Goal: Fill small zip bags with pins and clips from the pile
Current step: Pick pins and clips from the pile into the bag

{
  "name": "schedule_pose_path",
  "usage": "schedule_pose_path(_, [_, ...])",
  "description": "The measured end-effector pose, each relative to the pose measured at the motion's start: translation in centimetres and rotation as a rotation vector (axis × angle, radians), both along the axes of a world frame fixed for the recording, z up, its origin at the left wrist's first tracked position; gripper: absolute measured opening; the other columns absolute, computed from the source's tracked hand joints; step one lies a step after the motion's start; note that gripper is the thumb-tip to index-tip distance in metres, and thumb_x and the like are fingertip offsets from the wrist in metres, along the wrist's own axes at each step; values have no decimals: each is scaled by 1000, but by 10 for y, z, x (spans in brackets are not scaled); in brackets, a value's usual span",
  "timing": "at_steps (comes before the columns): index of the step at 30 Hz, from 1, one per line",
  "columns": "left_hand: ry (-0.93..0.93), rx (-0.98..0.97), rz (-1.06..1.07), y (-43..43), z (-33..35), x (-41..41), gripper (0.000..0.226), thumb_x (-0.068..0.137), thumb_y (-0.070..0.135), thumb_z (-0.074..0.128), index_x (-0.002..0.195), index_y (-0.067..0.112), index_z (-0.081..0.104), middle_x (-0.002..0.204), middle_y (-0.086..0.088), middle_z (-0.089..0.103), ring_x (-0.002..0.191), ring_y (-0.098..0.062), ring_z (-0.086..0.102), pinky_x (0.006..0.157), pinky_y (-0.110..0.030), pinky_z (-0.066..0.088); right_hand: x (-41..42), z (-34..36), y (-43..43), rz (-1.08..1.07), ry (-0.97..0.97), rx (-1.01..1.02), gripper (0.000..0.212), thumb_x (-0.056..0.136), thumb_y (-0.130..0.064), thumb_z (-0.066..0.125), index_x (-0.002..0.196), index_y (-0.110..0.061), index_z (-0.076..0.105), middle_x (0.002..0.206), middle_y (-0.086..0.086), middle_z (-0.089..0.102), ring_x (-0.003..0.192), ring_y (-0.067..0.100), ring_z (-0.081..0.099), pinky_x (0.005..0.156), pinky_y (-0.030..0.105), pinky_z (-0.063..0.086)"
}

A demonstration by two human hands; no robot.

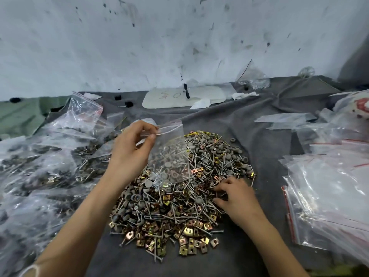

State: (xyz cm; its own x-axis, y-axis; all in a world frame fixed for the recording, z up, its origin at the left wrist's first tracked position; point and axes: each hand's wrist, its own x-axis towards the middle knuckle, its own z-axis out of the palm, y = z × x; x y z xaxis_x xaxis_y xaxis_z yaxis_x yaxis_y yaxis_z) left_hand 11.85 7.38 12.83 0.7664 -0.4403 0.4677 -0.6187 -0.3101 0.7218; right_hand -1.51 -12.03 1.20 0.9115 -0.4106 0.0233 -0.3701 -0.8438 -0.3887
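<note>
Grey cloth [249, 134] covers the work surface, set against a scuffed white wall [179, 37]. At the middle of it lies the pile [179, 196] of pins and brass-coloured clips, spread wide and still large. Above its far side hangs a small zip bag [169, 154], pinched at its top edge by the left hand [131, 150], thumb and fingers closed on the plastic. A few pieces seem to sit in its bottom, though the pile behind shows through and I cannot be sure how many. The right hand [235, 194] rests on the pile's right edge, fingers curled down among the pins, seemingly gathering; whether it has anything gripped I cannot tell.

Judging by this, the work is mid-way: a heap of filled bags [50, 156] lies to the left, touching the pile's left edge, while a stack of empty bags [329, 196] waits on the right, well apart from the pile. Much remains loose.

Further back lie a white board [179, 96] with marks, scraps of paper [201, 103] and another clear bag [251, 76]. Nothing blocks the hands.
</note>
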Motion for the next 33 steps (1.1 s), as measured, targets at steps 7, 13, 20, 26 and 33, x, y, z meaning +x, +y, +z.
schedule_pose_path(7, [72,-16,-32,4,4,2,10,95,4,56,92,12,61,105,-3,66,104,-17,62,96,-40,49,9,9,12,17,39,-83,17,88,-31,62,105,-31,64,121,-7,44,124,19,33,102,37,30])
schedule_pose_path(13, [-60,-84,-147,12,14,-12,18,93,-1,57,92,16,58,110,-2,65,107,-13,62,92,-32,53,11,10,8,37,41,-23,7,86,-25,65,89,-28,60,116,-9,47,124,18,32,103,34,33])
schedule_pose_path(20, [-36,-110,-327,14,21,-39,16,89,13,53,93,28,57,117,7,62,112,-8,61,92,-21,51,6,16,-2,-15,-250,253,21,84,-13,69,80,-28,55,85,-12,58,91,9,54,71,7,37])
schedule_pose_path(26, [-51,-5,-463,3,-4,-62,10,90,19,53,92,16,62,122,8,60,118,-14,57,91,-34,52,-5,63,-19,-117,-665,617,21,81,-7,71,78,-28,67,75,-10,70,69,0,63,65,15,48])
schedule_pose_path(33, [-96,-1,-515,-9,-5,-71,9,89,6,56,92,8,64,123,4,61,118,-10,57,93,-29,50,-30,139,2,209,-880,562,14,77,-19,71,83,-30,68,84,-9,71,79,8,66,73,15,49])
